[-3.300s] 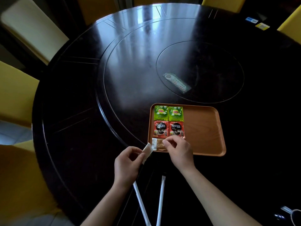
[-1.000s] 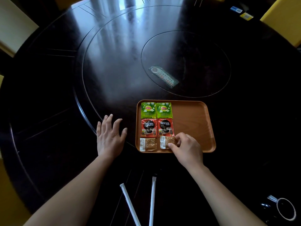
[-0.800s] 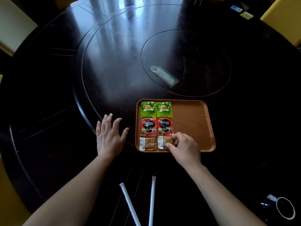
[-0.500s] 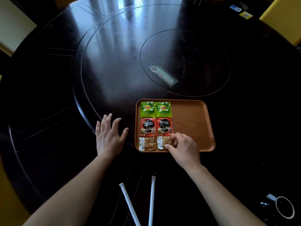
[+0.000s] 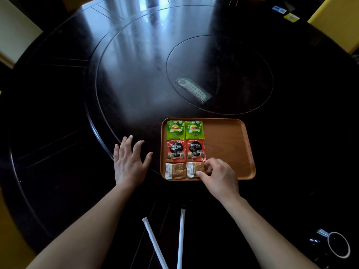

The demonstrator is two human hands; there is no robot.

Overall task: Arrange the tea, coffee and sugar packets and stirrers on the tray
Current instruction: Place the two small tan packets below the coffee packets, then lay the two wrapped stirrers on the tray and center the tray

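Head view, nearest edge first: two paper-wrapped stirrers [image 5: 155, 243] [image 5: 180, 237] are seen lying on the dark worktop [image 5: 58, 171] between the forearms, apart from each other and not yet on the tray, so that step is judged to remain. Further out, the left hand [image 5: 129, 162] is laid flat on the worktop with fingers spread and nothing held, just left of the tray, probably as a brace. The right hand [image 5: 217, 175] is pinched with thumb and fingertips on the right edge of the right sugar packet [image 5: 194, 168], which lies in the tray's near row; the pinch is judged to be a squaring-up against the left sugar packet [image 5: 175, 170] beside it. Beyond these, two red Nescafe coffee packets [image 5: 175, 151] [image 5: 195, 151] are set side by side, and behind them two green Lipton tea packets [image 5: 175, 130] [image 5: 193, 130], forming neat rows by kind along the left part of the wooden tray [image 5: 233, 144]. The tray's right part is left bare, presumably for the stirrers. Farther off, a flat labelled strip [image 5: 193, 90] rests on the worktop's inner disc, and a dark cup [image 5: 338, 247] sits at the near right.
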